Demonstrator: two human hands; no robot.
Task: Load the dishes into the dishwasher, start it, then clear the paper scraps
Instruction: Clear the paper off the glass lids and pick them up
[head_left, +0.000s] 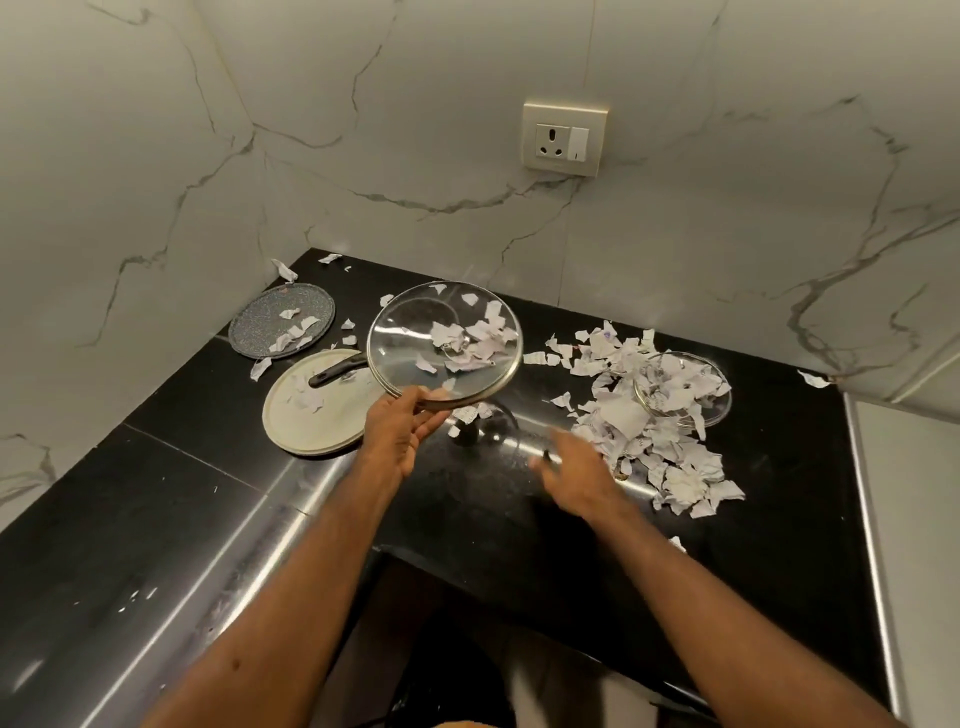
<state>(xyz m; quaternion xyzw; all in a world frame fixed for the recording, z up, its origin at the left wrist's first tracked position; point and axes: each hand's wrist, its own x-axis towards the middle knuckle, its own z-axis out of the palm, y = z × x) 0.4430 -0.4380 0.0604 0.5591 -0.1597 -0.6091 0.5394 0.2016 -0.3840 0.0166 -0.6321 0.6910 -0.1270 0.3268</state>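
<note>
While the left hand (400, 441) grips the glass lid (405, 332) by its metal rim, held up and tilted at mid-counter with torn paper showing across the glass, the right hand (576, 473) is a blur at four o'clock, and its grasp cannot be told. Now the count: two glass lids plainly, the second lid (719, 397) half buried at three o'clock under the heap of paper scraps (623, 415). One speckled grey plate (260, 322) at ten o'clock. One cream disc (291, 415) at nine, black handle (332, 374) lying across it. Underneath, a glossy black stone counter (156, 519); veined white marble walls (415, 130); one socket (563, 137) at twelve.
</note>
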